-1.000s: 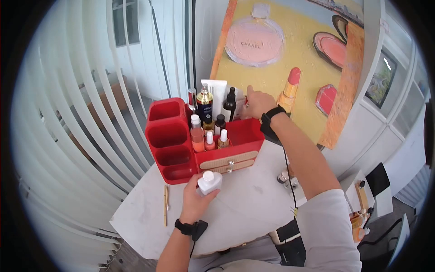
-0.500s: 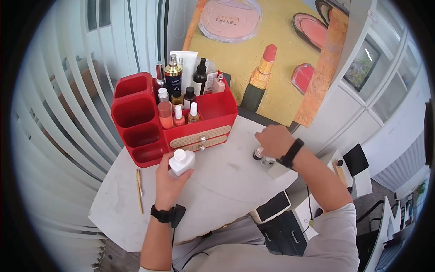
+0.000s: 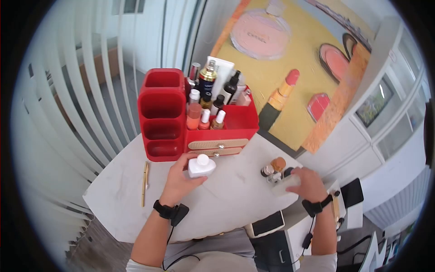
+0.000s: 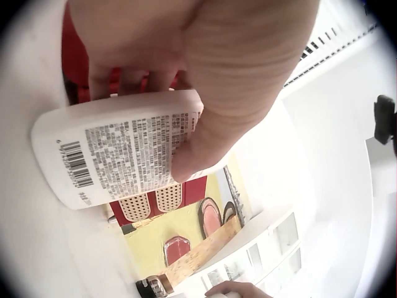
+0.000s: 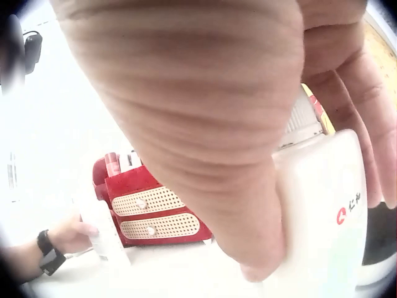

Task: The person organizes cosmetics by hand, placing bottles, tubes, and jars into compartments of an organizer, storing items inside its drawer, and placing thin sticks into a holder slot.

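My left hand grips a white bottle with a round white cap, close in front of the red cosmetics organizer. In the left wrist view its back label shows small print and a barcode, with the thumb along one side. At the table's right edge, my right hand is spread around another white bottle with a ribbed cap and a red logo. The thumb lies at one side of that bottle, while the fairly straight fingers extend past its other side.
Small bottles cluster beside the right hand, one with an orange-brown cap. Several bottles and a white tube stand in the organizer. Thin gold sticks lie at left. A painted canvas leans behind the table.
My right hand has moved from the organizer's back right corner to the white bottle at the table's right edge. The left hand keeps holding its bottle before the organizer.
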